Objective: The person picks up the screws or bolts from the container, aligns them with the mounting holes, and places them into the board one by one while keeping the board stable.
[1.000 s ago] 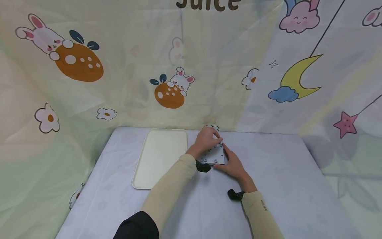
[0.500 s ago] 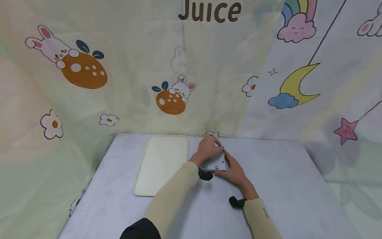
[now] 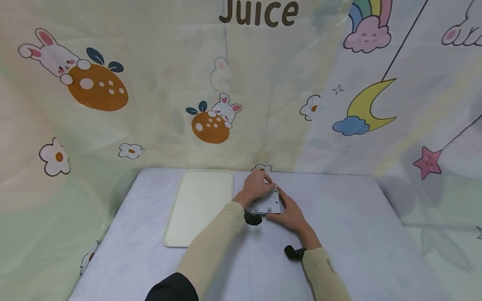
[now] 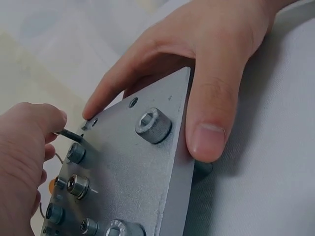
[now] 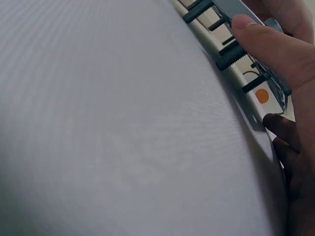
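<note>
A grey metal plate (image 3: 270,204) with several socket-head screws stands on the table, screw heads up. My right hand (image 3: 291,214) grips its right side, the thumb (image 4: 209,140) on the near edge and a fingertip at the far corner. Over the plate's far part, my left hand (image 3: 256,187) pinches a thin dark screw (image 4: 72,134). That screw's end is at the plate's surface near the far edge; whether it sits in a hole I cannot tell. Below the plate (image 5: 241,10), several threaded shanks (image 5: 231,58) stick out in the right wrist view.
A cream tray (image 3: 203,209) lies left of the plate, partly under the left sleeve. White cloth (image 3: 339,234) covers the table, and a printed curtain (image 3: 162,113) hangs behind its far edge. Black wrist cameras (image 3: 293,252) sit on both wrists.
The head view has shifted slightly. My left fingers now cover more of the plate's screws than one second ago. The right hand keeps the same grip on the plate.
</note>
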`<state>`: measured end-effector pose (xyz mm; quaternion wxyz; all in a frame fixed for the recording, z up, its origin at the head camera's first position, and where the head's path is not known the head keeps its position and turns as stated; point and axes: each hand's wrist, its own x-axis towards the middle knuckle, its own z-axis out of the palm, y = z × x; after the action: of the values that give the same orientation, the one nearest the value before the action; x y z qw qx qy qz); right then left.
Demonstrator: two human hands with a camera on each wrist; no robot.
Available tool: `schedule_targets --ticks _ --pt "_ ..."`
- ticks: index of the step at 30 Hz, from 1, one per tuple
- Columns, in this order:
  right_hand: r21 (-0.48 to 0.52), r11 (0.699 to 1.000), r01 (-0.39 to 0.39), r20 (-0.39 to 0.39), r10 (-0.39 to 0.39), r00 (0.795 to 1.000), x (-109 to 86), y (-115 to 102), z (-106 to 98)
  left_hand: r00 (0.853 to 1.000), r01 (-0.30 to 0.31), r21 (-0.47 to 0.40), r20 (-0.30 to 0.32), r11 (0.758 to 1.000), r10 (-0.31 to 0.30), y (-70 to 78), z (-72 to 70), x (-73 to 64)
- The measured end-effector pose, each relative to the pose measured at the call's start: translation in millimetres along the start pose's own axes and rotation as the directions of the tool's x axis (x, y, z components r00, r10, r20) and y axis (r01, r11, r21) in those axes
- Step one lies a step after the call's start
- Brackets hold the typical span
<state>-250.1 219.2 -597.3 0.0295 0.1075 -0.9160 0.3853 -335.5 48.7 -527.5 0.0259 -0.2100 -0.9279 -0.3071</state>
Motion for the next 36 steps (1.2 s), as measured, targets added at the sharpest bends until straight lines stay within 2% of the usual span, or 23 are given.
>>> schedule_targets --ticks 7,15,21,26,33,36 --pt "0.003 1.000 -0.004 0.000 0.004 1.000 0.6 -4 1 0.999 -0.004 -0.003 0.033 1.000 0.004 -3.3 -2.3 1.5" --pt "-0.008 0.999 -0.034 0.006 0.034 0.999 0.4 -2 4 0.999 -0.004 0.002 0.036 1.000 0.004 -0.8 -4.1 -0.8" --pt "-0.015 0.999 -0.047 0.006 0.047 0.999 0.1 -2 2 1.000 0.017 -0.039 0.022 0.999 -0.016 -5.6 -16.0 -8.9" --pt "-0.010 0.998 -0.055 0.014 0.055 0.998 -0.3 -9 1 1.000 0.025 -0.049 0.016 0.999 -0.024 -27.6 -36.7 -24.1" --pt "-0.012 0.997 -0.079 0.026 0.079 0.997 -1.1 -9 1 0.999 0.003 0.055 0.036 0.998 -0.005 -51.7 -65.7 -54.7" --pt "-0.016 0.997 -0.078 0.035 0.079 0.996 -1.5 -7 2 0.999 0.015 0.098 0.033 0.995 -0.018 -62.9 -73.8 -70.8"
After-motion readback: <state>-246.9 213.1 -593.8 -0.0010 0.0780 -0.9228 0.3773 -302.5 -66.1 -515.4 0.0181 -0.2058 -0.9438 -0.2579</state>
